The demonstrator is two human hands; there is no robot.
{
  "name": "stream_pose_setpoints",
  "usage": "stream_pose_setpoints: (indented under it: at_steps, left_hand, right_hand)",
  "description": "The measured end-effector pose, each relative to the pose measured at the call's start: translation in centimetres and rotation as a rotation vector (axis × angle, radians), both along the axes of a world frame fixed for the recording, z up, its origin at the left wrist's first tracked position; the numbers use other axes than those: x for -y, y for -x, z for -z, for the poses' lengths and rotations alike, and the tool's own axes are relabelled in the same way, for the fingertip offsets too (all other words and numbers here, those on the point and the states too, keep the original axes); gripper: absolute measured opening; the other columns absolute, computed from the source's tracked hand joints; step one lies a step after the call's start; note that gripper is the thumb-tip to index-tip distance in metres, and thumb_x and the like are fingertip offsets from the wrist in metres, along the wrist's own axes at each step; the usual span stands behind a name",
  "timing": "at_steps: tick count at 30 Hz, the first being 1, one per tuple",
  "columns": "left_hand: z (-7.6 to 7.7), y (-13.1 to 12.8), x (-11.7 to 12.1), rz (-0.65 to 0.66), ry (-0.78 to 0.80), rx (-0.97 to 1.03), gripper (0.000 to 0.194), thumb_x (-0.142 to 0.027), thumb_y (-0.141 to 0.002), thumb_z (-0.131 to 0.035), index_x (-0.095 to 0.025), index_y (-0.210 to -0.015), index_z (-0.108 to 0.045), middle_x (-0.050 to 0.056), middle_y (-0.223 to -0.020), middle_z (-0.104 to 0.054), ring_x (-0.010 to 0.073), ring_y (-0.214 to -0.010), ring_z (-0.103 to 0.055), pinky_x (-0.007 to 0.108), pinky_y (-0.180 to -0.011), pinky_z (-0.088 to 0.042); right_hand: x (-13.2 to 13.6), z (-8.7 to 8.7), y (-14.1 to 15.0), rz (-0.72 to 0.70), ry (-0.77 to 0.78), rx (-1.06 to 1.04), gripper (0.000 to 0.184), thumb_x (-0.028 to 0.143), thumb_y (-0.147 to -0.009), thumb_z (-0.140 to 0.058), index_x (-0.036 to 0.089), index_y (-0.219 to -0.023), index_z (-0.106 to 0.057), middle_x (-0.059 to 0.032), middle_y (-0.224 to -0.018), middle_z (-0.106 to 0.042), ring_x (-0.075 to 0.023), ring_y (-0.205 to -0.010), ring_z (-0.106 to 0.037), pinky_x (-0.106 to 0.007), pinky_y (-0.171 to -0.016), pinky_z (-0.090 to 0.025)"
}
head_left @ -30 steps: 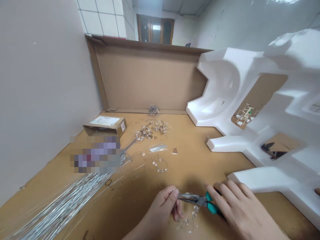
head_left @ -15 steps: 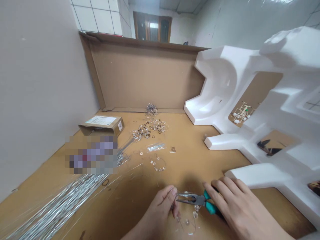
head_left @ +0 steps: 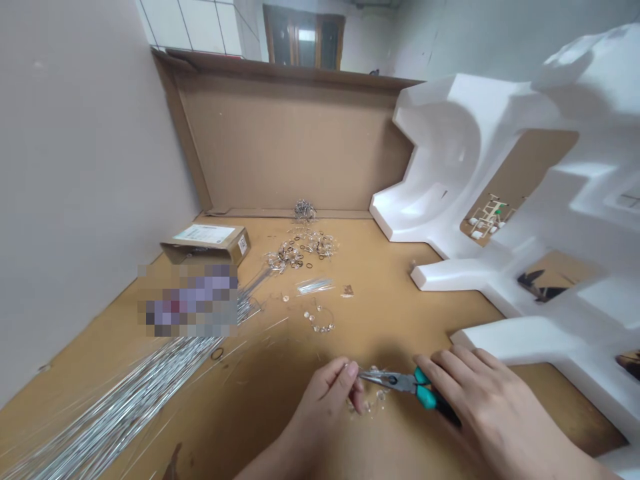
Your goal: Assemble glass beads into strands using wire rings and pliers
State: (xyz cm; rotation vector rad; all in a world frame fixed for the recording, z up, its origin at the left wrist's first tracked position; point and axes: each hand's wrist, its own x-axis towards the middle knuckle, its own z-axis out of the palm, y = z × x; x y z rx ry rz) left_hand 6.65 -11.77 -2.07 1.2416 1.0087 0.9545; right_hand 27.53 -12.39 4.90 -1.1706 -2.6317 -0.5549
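My left hand (head_left: 330, 393) is closed in a pinch on the end of a beaded wire (head_left: 369, 407), whose clear beads hang just below the fingertips. My right hand (head_left: 483, 393) grips needle-nose pliers (head_left: 401, 382) by their teal and black handles. The plier jaws point left and meet the wire end at my left fingertips, looking nearly closed. Just beyond my hands, a curved strand of clear beads (head_left: 323, 328) lies on the table. The exact contact between jaws and wire is too small to make out.
Long metal wires (head_left: 135, 393) cover the left side. Behind are a small cardboard box (head_left: 239, 247), a pile of beads and rings (head_left: 300, 250), short wire pieces (head_left: 315, 287) and a tangled metal clump (head_left: 304, 209). White moulded foam (head_left: 445, 278) borders the right; a cardboard panel (head_left: 290, 140) stands behind.
The plier jaws, spread apart before, have come together at my left fingertips. Both hands and the hanging beads sit slightly higher in view, and the view has tilted a little.
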Motion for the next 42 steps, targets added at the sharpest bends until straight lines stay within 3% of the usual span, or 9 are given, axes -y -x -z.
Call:
stream_pose_setpoints:
  at_steps: [4,9,17,23,29,42]
  left_hand:
    - [-0.1,0.3,-0.1,-0.024,-0.019,0.017,0.026,-0.034,-0.082,-0.043,-0.016,-0.066,-0.053,0.001,-0.064,-0.060,0.0134,-0.064,-0.051,0.023,-0.066,-0.037]
    - [-0.1,0.3,0.0,-0.037,-0.006,0.060,0.029,-0.036,-0.083,-0.041,-0.016,-0.065,-0.053,0.001,-0.061,-0.058,0.0141,-0.064,-0.052,0.025,-0.067,-0.037]
    - [1.6,-0.4,-0.1,0.081,0.229,0.477,0.027,-0.037,-0.082,-0.044,-0.015,-0.067,-0.048,-0.004,-0.050,-0.043,0.0132,-0.060,-0.054,0.030,-0.071,-0.039]
    - [1.1,-1.0,0.0,0.097,0.306,0.707,0.023,-0.033,-0.077,-0.054,-0.014,-0.064,-0.048,-0.006,-0.047,-0.040,0.0068,-0.045,-0.039,0.031,-0.064,-0.042]
    - [0.8,-1.2,0.3,0.084,0.321,0.741,0.023,-0.031,-0.077,-0.054,-0.014,-0.064,-0.049,-0.005,-0.048,-0.040,0.0067,-0.045,-0.038,0.031,-0.064,-0.042]
    - [0.8,-1.0,0.1,0.131,0.290,0.695,0.029,-0.037,-0.074,-0.057,-0.015,-0.060,-0.045,-0.007,-0.046,-0.036,0.0056,-0.043,-0.034,0.029,-0.059,-0.041]
  right_hand:
    - [-0.1,-0.1,-0.2,0.009,-0.026,-0.002,0.031,0.009,-0.076,-0.031,0.017,-0.091,-0.057,-0.0057,-0.071,-0.056,-0.0209,-0.071,-0.050,-0.036,-0.065,-0.038]
    - [-0.1,0.0,-0.3,0.008,-0.059,-0.009,0.031,0.010,-0.078,-0.030,0.016,-0.092,-0.056,-0.0061,-0.072,-0.056,-0.0205,-0.070,-0.050,-0.036,-0.067,-0.038]
    - [-0.2,0.1,-0.6,0.012,-0.027,0.050,0.032,0.012,-0.081,-0.029,0.016,-0.103,-0.053,-0.0078,-0.081,-0.056,-0.0229,-0.078,-0.049,-0.040,-0.070,-0.037]
    - [0.1,0.1,-0.7,0.016,-0.064,0.131,0.037,0.009,-0.076,-0.032,0.016,-0.109,-0.049,-0.0084,-0.087,-0.056,-0.0249,-0.084,-0.049,-0.043,-0.073,-0.037]
    - [0.2,-0.4,-0.5,-0.004,-0.132,0.219,0.043,0.005,-0.071,-0.033,0.012,-0.111,-0.048,-0.0097,-0.085,-0.058,-0.0250,-0.081,-0.050,-0.042,-0.070,-0.037]
    - [-0.9,-2.1,-0.5,-0.073,-0.085,0.208,0.036,0.011,-0.079,-0.029,0.016,-0.107,-0.051,-0.0074,-0.081,-0.058,-0.0206,-0.072,-0.048,-0.035,-0.063,-0.033]
